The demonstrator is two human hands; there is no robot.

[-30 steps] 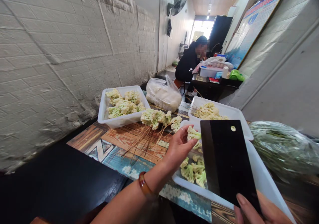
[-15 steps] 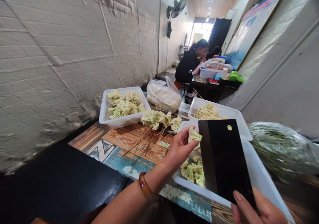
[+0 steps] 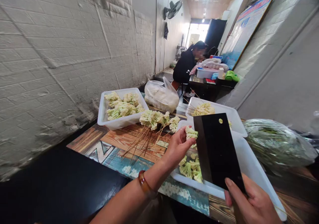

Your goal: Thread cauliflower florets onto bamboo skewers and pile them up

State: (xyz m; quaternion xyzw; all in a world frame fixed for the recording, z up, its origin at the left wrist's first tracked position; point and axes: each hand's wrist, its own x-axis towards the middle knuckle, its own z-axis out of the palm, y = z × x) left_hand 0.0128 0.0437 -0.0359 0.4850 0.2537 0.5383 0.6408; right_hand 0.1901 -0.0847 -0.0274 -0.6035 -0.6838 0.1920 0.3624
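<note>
My left hand (image 3: pixel 178 146) pinches a small cauliflower floret (image 3: pixel 190 133) between thumb and fingers above a white tub. In my right hand (image 3: pixel 251 197) is the handle of a cleaver (image 3: pixel 216 151) with a broad dark blade. The blade stands up close to the floret, its edge facing left; whether it touches the floret I cannot tell. Beneath, loose cauliflower pieces (image 3: pixel 190 169) lie in the near tub (image 3: pixel 264 187), partly hidden by the blade. To the left of my hand, skewered cauliflower (image 3: pixel 154 119) rests on the table with the sticks pointing toward me.
A white tray (image 3: pixel 119 124) of cauliflower stands at the left, and another tray (image 3: pixel 231 112) sits behind the cleaver. Between them is a tied plastic bag (image 3: pixel 161 96). A clear bag of greens (image 3: pixel 276 144) lies at the right. Farther back, a person (image 3: pixel 185 66) sits at another table.
The whole view has shifted slightly, so things appear a little farther left. The cleaver and the floret keep nearly the same position relative to each other.
</note>
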